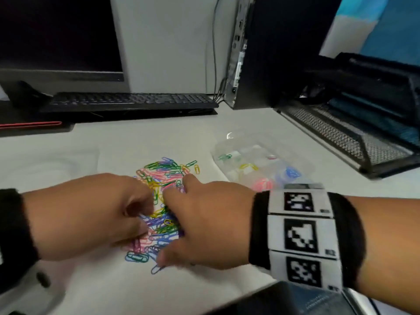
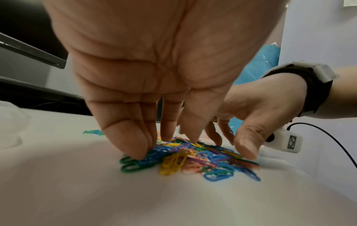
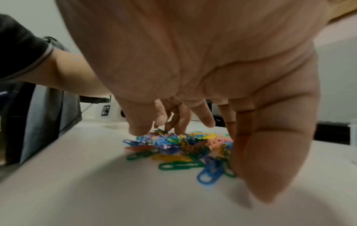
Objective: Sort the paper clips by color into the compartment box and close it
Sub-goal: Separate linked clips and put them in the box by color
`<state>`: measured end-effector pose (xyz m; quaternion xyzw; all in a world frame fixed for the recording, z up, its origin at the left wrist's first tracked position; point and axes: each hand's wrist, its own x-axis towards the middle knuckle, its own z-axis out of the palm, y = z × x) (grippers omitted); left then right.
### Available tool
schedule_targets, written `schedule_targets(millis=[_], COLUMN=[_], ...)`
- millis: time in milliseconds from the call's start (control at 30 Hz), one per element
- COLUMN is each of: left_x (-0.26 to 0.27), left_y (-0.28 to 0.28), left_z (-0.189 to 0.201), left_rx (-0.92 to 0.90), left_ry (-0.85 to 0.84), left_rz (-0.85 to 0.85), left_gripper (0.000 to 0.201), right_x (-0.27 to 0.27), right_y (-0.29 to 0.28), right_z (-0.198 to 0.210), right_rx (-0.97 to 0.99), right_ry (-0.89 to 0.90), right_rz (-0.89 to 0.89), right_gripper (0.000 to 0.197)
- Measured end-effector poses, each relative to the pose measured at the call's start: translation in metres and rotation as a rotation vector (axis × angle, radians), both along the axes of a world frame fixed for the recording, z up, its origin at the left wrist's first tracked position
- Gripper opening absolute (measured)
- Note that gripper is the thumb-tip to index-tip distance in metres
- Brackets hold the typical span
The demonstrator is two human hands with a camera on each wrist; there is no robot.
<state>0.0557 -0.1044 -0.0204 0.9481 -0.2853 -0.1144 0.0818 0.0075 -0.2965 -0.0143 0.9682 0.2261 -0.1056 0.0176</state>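
Observation:
A heap of paper clips (image 1: 167,171) in green, blue, yellow, pink and purple lies on a white sheet at the desk's middle. My left hand (image 1: 136,208) reaches into its left side, and in the left wrist view its fingertips (image 2: 135,152) point down onto green and blue clips (image 2: 146,159). My right hand (image 1: 177,214) spreads over the heap's right side with its thumb near a blue clip (image 1: 156,269). In the right wrist view its straight fingers (image 3: 270,160) stand around the heap (image 3: 183,143). The clear compartment box (image 1: 218,153) lies open to the right. It holds a few green, yellow, blue and pink clips in separate compartments.
A black keyboard (image 1: 129,102) and a monitor (image 1: 56,35) stand at the back left. A computer tower (image 1: 261,53) and a black mesh tray (image 1: 352,137) are at the back right. The white sheet (image 1: 102,287) reaches toward me.

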Motion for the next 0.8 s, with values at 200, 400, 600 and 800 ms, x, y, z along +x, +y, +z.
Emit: schedule_targets(millis=[200,400,600,800], left_x=[0.01,0.011,0.008,0.021], left_y=[0.011,0.013,0.008,-0.001], left_z=[-0.018,-0.008,0.011,0.021], left_rx=[-0.138,-0.203,-0.264,-0.391], left_ry=[-0.021,0.015,0.03,0.197], left_rz=[0.029,0.085,0.137,0.189], left_gripper=[0.027,0.027,0.026,0.028], right_x=[0.023,0.043,0.045,0.051], right_y=[0.013,0.017,0.013,-0.006], right_z=[-0.013,-0.032,-0.02,-0.004], right_rx=[0.057,0.104,0.133,0.659], right_ry=[0.08,-0.014,0.009,0.455], right_rz=[0.023,0.131,0.167,-0.173], right_gripper=[0.053,0.041,0.018,0.004])
